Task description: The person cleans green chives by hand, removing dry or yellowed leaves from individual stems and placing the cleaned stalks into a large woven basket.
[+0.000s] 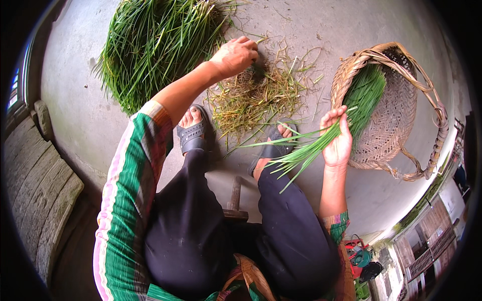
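Note:
A bunch of long green grass-like leaves (301, 150) lies in my right hand (336, 137), its tips spreading left over my right foot. Close beyond that hand, a woven basket (391, 131) with a twisted handle holds more green leaves (365, 94). My left hand (238, 55) is stretched forward, fingers bent downward, above a heap of yellowed and brown plant scraps (256, 101). Whether those fingers pinch anything is hard to see. Left of that hand lies a large pile of long green leaves (158, 49) on the concrete floor.
My sandalled feet flank the scrap heap, the left sandal (191, 136) nearer the green pile. Part of a wooden stool (235, 214) shows between my legs. Weathered wooden boards (41, 184) stand at the far left. Red and green items (359, 256) are at the lower right.

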### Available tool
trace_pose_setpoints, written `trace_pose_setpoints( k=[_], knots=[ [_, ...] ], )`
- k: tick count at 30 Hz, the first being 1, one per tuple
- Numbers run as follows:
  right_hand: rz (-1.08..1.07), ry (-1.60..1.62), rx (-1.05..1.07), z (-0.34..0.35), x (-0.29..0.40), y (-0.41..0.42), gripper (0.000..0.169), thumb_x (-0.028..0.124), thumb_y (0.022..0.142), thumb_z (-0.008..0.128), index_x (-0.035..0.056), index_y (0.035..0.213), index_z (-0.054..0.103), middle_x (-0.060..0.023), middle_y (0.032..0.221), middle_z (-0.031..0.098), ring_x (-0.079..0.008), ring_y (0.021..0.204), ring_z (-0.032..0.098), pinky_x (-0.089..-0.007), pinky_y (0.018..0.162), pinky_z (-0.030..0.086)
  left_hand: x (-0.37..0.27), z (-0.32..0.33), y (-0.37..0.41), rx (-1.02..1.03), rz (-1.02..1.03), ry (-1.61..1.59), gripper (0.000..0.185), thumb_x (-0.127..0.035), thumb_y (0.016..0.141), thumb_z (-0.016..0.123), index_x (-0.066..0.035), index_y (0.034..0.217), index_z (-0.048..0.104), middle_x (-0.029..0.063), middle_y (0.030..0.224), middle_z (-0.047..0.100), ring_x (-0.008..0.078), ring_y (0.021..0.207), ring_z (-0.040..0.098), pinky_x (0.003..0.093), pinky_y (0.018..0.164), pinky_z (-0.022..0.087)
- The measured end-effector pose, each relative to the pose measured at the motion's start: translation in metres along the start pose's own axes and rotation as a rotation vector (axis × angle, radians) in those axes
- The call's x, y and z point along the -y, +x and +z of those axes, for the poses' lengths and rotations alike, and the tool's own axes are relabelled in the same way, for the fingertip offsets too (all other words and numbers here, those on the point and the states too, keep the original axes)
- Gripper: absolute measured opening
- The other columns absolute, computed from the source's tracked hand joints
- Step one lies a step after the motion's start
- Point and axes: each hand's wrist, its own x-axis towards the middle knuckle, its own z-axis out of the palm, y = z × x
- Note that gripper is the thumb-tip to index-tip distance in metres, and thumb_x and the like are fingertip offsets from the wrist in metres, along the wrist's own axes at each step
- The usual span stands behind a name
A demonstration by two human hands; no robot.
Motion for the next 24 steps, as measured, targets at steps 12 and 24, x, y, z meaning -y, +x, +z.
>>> trace_pose_setpoints(
  k=[12, 24],
  knots=[
    [0.12, -0.746, -0.217, 0.016, -0.06, -0.002, 0.021, 0.021, 0.092, 0.052, 0.0053, 0.104, 0.056, 0.0072, 0.062, 0.038, -0.0019, 0.046, 0.033, -0.015, 0.042, 0.031, -0.058, -0.034, -0.063, 0.151, -0.532, -1.503, 0.017, -0.022, 0.09, 0.056, -0.006, 0.088, 0.059, -0.0021, 0.081, 0.059, 0.0066, 0.08, 0.055, 0.0239, 0.077, 0.045],
    [-0.114, -0.819, -0.206, 0.018, -0.062, 0.004, 0.035, 0.018, 0.085, 0.063, 0.005, 0.116, 0.053, 0.0073, 0.072, 0.047, -0.0005, 0.05, 0.036, -0.0161, 0.045, 0.034, -0.113, -0.021, -0.069, 0.264, -0.428, -1.584, 0.011, -0.01, 0.091, 0.051, -0.001, 0.091, 0.057, 0.0013, 0.083, 0.063, 0.0058, 0.078, 0.055, 0.022, 0.073, 0.044]
  ],
)
